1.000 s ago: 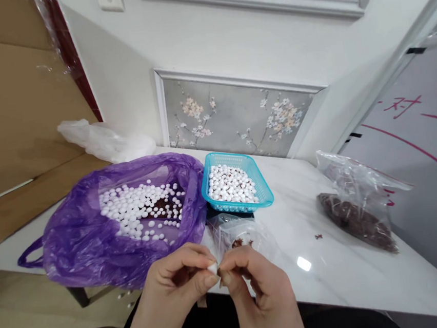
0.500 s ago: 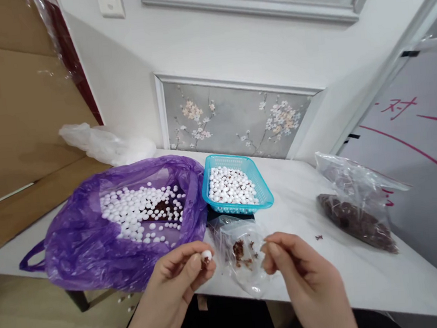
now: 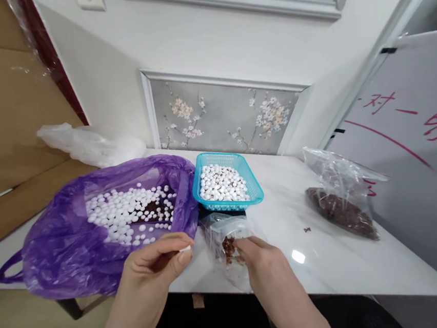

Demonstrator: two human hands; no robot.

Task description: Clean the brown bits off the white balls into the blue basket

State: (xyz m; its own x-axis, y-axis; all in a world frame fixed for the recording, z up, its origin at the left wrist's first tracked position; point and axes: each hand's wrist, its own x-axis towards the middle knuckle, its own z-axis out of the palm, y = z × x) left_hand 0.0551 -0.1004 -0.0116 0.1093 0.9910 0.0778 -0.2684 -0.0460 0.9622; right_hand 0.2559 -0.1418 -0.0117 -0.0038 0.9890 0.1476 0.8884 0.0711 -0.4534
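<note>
A small white ball [image 3: 185, 249], mostly covered by the fingers, is pinched in my left hand [image 3: 154, 265] in front of the purple bag. My right hand [image 3: 264, 260] reaches down into the open clear plastic bag [image 3: 243, 226] at the table's front. Its fingers are drawn together at the reddish-brown bits [image 3: 228, 245] inside; the tips are partly hidden, and what they grip cannot be made out. Behind that bag, a turquoise basket [image 3: 258, 193] holds many white balls [image 3: 222, 184] with brown specks among them. At left, loose white balls [image 3: 117, 215] lie in the purple plastic bag [image 3: 59, 241].
Toward the right of the white table [image 3: 348, 270] stands a clear bag of dark brown material [image 3: 341, 211], with a small brown piece [image 3: 307, 229] nearby. Cardboard [image 3: 8, 112] and a crumpled white bag [image 3: 89, 145] are at left. A whiteboard [image 3: 405, 141] leans at right.
My right hand has moved left and forward into the clear bag. The left hand has turned, so its fingers now cover more of the white ball. The view has shifted slightly right.
</note>
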